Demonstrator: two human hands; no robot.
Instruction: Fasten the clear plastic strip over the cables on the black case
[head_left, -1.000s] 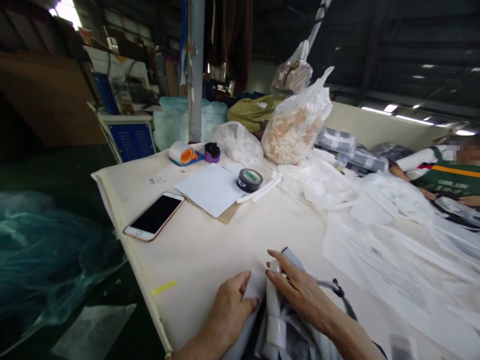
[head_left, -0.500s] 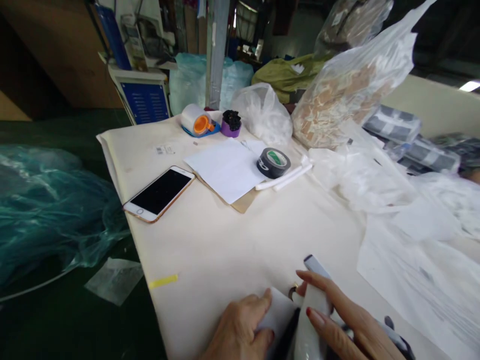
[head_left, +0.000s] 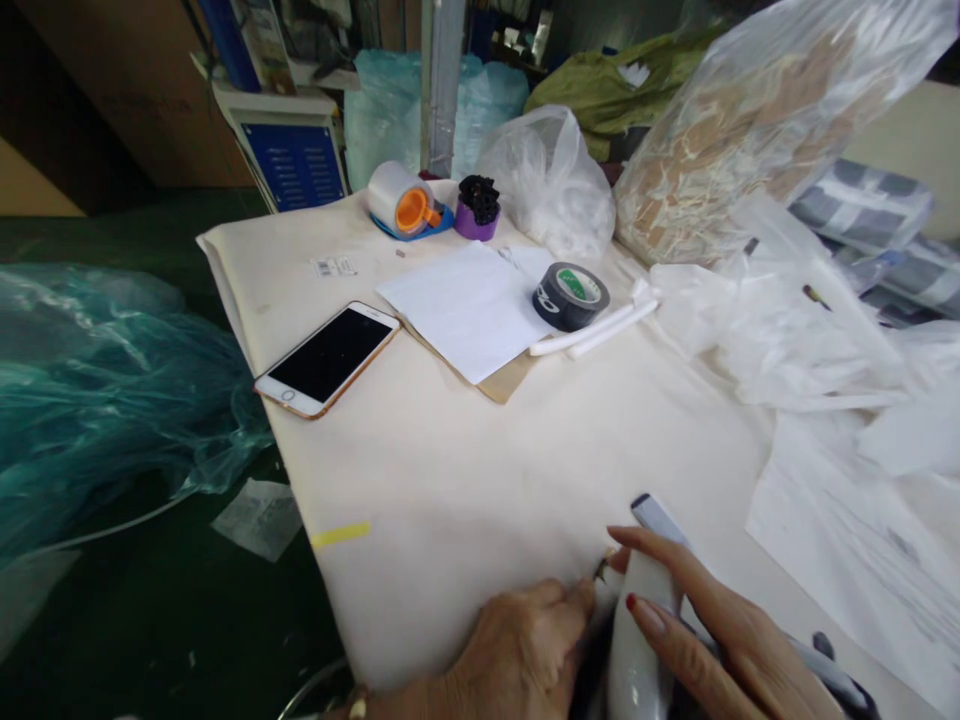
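Observation:
My right hand [head_left: 720, 630] is closed around a glossy white rounded object [head_left: 643, 640], its thumb on top and fingers over the far side. What kind of object this is I cannot make out. Beneath it a grey bar with a dark end [head_left: 660, 518] lies on the table, reappearing on the other side of the hand. Close against the object's left side is my left hand [head_left: 529, 635], fingers bent and pressed together near my right fingertips. Whatever they pinch is hidden. A small dark and gold bit [head_left: 602, 566] shows between both hands.
On the table [head_left: 480, 480] lie a phone [head_left: 330, 360], white paper [head_left: 469, 310] over brown card, black tape [head_left: 570, 297], a clear tape roll [head_left: 397, 198] and a purple ring [head_left: 476, 220]. Plastic bags [head_left: 551, 190] crowd the back and right. Teal plastic [head_left: 112, 400] lies left.
My left hand has moved right and forward, towards my right fingertips, and covers the white piece that showed under it. The view has tilted down slightly. My right hand keeps its hold.

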